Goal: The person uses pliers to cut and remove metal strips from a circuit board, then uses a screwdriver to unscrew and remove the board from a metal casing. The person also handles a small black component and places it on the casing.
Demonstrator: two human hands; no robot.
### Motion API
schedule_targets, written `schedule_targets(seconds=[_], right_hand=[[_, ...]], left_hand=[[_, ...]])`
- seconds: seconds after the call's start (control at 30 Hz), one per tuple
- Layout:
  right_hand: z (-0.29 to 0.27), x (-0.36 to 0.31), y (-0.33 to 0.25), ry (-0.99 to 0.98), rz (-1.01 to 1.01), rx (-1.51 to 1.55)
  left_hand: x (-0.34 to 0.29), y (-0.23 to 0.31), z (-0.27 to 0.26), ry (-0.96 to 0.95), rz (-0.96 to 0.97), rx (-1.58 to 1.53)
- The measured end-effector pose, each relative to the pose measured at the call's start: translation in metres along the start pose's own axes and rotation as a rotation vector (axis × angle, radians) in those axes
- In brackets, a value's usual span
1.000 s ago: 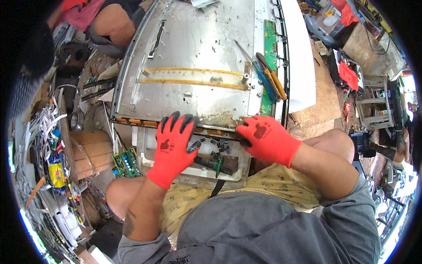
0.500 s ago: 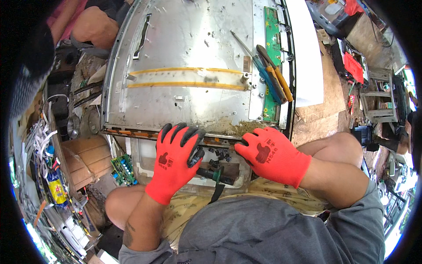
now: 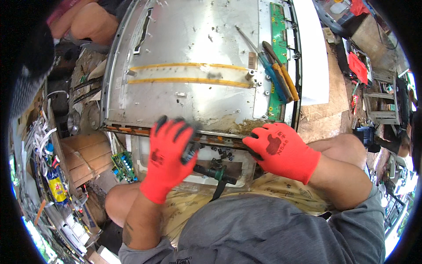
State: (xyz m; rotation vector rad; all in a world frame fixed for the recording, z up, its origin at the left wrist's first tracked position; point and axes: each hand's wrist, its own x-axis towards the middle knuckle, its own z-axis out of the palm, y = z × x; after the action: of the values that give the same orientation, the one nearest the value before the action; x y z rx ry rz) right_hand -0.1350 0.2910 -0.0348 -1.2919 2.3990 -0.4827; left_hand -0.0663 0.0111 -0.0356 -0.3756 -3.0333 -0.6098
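Note:
A large silvery metal panel (image 3: pixel 193 48), perhaps the back of a flat screen, lies in front of me. My left hand (image 3: pixel 167 158), in a red glove with black fingertips, is over its near edge with fingers stretched apart and blurred. My right hand (image 3: pixel 283 149), gloved alike, has its fingers curled on the same edge near the right corner; their tips are hidden. Pliers with orange handles (image 3: pixel 285 79) and a screwdriver with a teal handle (image 3: pixel 270 71) rest on the panel's right side, partly over a green circuit board (image 3: pixel 277 33).
Below the panel edge, a pale tray (image 3: pixel 246 169) holds small black pieces (image 3: pixel 223 154) and a dark rod-like tool (image 3: pixel 224 177). Another circuit board (image 3: pixel 123 166) lies left of it. Cables and scrap (image 3: pixel 41 145) crowd the far left. Another person's knee (image 3: pixel 94 24) shows at upper left.
The panel's right side, with the tools on it, has shifted slightly to the right. My right hand has moved right with it; my left hand has shifted a little left and up.

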Motion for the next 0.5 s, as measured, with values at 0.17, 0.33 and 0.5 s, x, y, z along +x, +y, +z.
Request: schedule_targets(seconds=[0.17, 0.33, 0.5], right_hand=[[0.0, 0.003, 0.004, 0.011, 0.039, -0.012], [0.002, 0.006, 0.006, 0.033, 0.075, -0.034], [-0.001, 0.007, 0.007, -0.022, 0.127, -0.019]], left_hand=[[-0.006, -0.046, -0.046, 0.15, -0.23, -0.038], [-0.021, -0.055, -0.048, 0.036, -0.237, 0.074], [-0.035, -0.071, -0.059, 0.09, -0.261, 0.198]])
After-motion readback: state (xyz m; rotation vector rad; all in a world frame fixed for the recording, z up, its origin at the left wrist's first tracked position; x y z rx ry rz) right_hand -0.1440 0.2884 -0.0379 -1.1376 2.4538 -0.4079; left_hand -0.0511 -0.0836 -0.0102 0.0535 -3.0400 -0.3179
